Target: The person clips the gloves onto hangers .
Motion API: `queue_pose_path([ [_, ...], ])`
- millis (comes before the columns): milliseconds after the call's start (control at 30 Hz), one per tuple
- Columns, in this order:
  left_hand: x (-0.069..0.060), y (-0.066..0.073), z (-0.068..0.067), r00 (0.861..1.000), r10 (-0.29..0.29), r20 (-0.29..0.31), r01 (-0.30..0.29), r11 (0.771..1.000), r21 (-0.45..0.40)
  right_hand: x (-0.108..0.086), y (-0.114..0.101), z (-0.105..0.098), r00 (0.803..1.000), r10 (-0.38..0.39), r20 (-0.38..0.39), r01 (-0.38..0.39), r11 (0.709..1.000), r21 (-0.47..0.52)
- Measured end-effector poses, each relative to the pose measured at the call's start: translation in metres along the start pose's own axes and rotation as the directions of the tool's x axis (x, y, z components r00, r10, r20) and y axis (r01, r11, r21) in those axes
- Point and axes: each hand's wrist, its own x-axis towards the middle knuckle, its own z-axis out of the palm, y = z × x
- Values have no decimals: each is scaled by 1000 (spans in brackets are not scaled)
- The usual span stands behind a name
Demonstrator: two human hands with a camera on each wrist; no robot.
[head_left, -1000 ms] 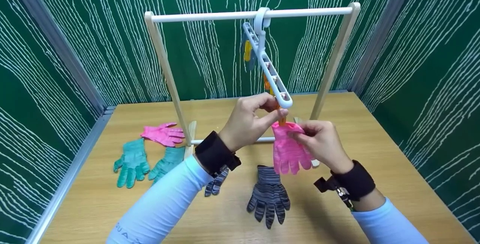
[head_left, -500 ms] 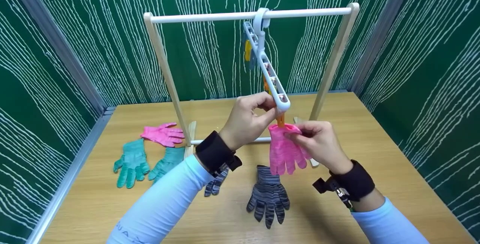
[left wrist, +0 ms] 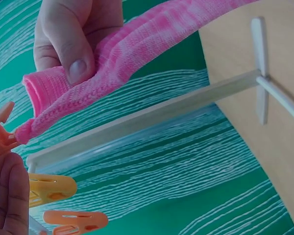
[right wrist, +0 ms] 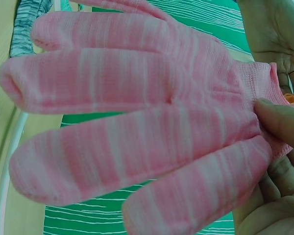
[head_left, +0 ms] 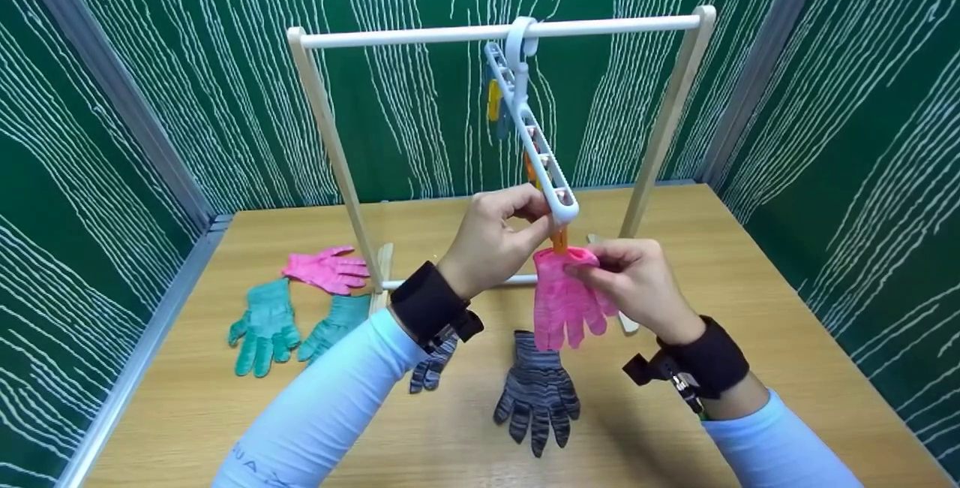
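A pink glove hangs fingers-down at the near end of a pale blue hanger. My left hand pinches an orange clip under the hanger's tip; in the left wrist view the clip's jaws meet a corner of the glove's cuff. With thumb and fingers, my right hand holds the cuff's right side, the thumb flat on the fabric. The right wrist view shows the pink glove spread wide, its cuff between my right thumb and fingers.
The hanger hooks over a white rail on a wooden stand. Another pink glove, two green gloves and two dark striped gloves lie on the table. Yellow and orange clips hang farther along the hanger.
The hanger's near end, the orange clip and the pink glove have shifted slightly left. Both hands keep their hold.
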Motion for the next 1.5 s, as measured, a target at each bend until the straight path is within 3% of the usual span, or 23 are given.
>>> queue_pose_path([
  [500,-1,0,0,1000,-24,2,24,999,-30,4,-3,4,1000,-25,10,24,994,107],
  [1500,-5,-3,2,998,-53,13,54,998,-36,2,-5,4,997,-82,-5,82,983,165],
])
